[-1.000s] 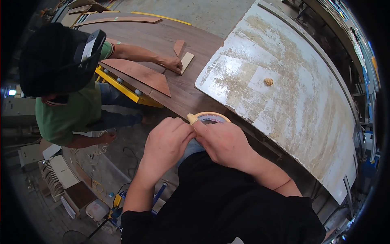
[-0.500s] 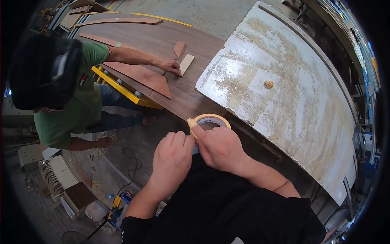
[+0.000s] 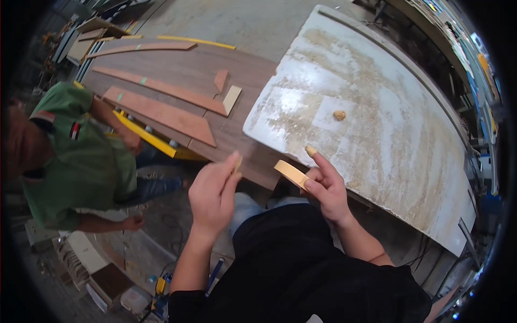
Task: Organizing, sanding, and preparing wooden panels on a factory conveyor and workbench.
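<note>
A roll of cream masking tape (image 3: 292, 174) is gripped in my right hand (image 3: 329, 195), its thumb pressing on the roll's edge. That hand's index finger points up, and its tip is wrapped in yellowish tape (image 3: 311, 152). Apart from it, my left hand (image 3: 212, 195) is closed in a pinch, thumb against forefinger. Between those fingertips shows a small yellowish piece of tape (image 3: 237, 164), partly hidden and slightly blurred. Both hands are over the gap before the brown board and the white-topped table.
On the brown board (image 3: 245, 126) lie reddish wood strips (image 3: 161, 116) and a pale wood block (image 3: 231, 100). The stained white table (image 3: 377, 134) bears a tan lump (image 3: 339, 115). A co-worker in a green shirt (image 3: 81, 177) stands at left, beside a yellow frame (image 3: 148, 135).
My hands have moved apart, and the roll has turned edge-on in my right hand. My right index finger has lifted off. The co-worker's hand has drawn back from the pale block.
</note>
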The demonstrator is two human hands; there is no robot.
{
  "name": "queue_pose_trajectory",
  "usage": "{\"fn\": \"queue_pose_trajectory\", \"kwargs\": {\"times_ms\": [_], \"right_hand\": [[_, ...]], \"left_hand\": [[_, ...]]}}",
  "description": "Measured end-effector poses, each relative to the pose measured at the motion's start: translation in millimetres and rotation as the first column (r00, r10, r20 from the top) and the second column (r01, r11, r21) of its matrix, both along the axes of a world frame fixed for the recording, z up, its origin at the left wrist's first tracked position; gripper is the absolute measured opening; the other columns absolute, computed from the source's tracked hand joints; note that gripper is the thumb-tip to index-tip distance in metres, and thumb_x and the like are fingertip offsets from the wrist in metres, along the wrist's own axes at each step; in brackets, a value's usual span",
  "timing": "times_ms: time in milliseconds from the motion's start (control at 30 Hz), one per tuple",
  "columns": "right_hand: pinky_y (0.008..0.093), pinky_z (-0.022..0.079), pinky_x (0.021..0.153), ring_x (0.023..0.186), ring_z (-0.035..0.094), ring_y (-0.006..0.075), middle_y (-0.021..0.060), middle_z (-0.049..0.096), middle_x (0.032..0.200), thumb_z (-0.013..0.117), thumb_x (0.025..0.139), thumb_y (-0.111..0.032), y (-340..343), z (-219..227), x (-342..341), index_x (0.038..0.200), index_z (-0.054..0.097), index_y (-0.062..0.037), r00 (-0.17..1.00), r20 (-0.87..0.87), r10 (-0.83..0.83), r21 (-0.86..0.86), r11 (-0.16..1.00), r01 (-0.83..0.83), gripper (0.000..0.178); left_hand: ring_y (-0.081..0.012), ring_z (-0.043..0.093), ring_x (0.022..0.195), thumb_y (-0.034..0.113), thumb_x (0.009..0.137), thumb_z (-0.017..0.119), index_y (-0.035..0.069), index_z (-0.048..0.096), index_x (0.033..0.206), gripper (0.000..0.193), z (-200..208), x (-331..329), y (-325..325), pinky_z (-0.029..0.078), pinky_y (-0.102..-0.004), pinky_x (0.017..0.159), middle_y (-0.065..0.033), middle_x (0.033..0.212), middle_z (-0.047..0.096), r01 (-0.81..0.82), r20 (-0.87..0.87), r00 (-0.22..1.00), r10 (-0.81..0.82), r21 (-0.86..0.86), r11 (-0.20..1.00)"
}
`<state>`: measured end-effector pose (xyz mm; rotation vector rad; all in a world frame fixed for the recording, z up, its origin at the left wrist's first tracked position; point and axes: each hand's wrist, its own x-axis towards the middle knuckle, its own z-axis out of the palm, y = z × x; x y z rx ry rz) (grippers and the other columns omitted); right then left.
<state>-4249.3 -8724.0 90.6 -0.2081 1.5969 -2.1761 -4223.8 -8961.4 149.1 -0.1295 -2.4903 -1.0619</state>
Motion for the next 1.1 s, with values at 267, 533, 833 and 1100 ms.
{"fn": "queue_pose_trajectory", "kwargs": {"times_ms": [267, 533, 833, 1100], "right_hand": [[0.0218, 0.045, 0.069, 0.072, 0.055, 0.0084, 0.0036, 0.058, 0.078, 0.056, 0.090, -0.002, 51, -5, 23, 0.144, 0.031, 0.0030, 0.946, -0.001, -0.324, 0.099, 0.942, 0.322, 0.060], [0.0219, 0.045, 0.070, 0.072, 0.055, 0.0085, 0.0038, 0.059, 0.079, 0.055, 0.090, 0.000, 84, -12, 38, 0.143, 0.032, 0.0042, 0.863, -0.044, -0.503, 0.132, 0.854, 0.504, 0.059], [0.0218, 0.045, 0.071, 0.073, 0.055, 0.0080, 0.0033, 0.059, 0.079, 0.056, 0.090, -0.001, 99, -16, 26, 0.143, 0.032, 0.0050, 0.853, -0.073, -0.517, 0.149, 0.840, 0.522, 0.058], [0.0200, 0.042, 0.069, 0.072, 0.053, 0.0062, 0.0025, 0.058, 0.078, 0.057, 0.089, -0.002, 101, -20, 14, 0.141, 0.034, 0.0060, 0.870, -0.112, -0.481, 0.201, 0.846, 0.494, 0.057]], "left_hand": [[-0.0136, 0.065, 0.073, 0.013, 0.083, 0.068, 0.000, 0.072, 0.098, 0.019, -94, -110, 73, 0.050, -0.0280, 0.067, -0.0111, 0.087, 0.071, 0.018, 0.406, 0.898, -0.168, 0.349, 0.937], [-0.0222, 0.062, 0.078, 0.012, 0.081, 0.068, 0.005, 0.073, 0.093, 0.015, -132, -145, 133, 0.048, -0.0309, 0.070, -0.0103, 0.087, 0.066, 0.250, 0.114, 0.955, -0.274, 0.189, 0.950], [-0.0278, 0.060, 0.077, 0.005, 0.080, 0.065, 0.006, 0.071, 0.098, 0.019, -141, -149, 130, 0.049, -0.0344, 0.069, -0.0089, 0.080, 0.062, 0.309, -0.071, 0.947, -0.314, -0.077, 0.948], [-0.0259, 0.055, 0.069, 0.008, 0.081, 0.063, 0.006, 0.055, 0.074, 0.011, -127, -148, 127, 0.048, -0.0358, 0.066, -0.0083, 0.075, 0.054, 0.381, -0.017, 0.899, -0.437, -0.457, 0.804]]}}
